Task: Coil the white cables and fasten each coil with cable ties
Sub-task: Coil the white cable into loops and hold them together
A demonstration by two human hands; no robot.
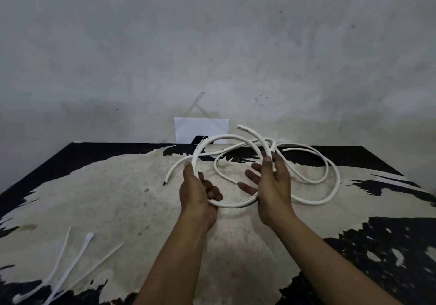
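Left hand (200, 193) and right hand (273, 184) hold one loop of white cable (228, 137)

Both hands keep the loop raised over the worn black-and-cream table (118, 198). The left curls its fingers round the lower left of the loop. The right pinches the right side at the thumb, other fingers spread. More cable sprawls in loose curves at the table's far right. Three white cable ties (77, 257) lie near the left front corner.
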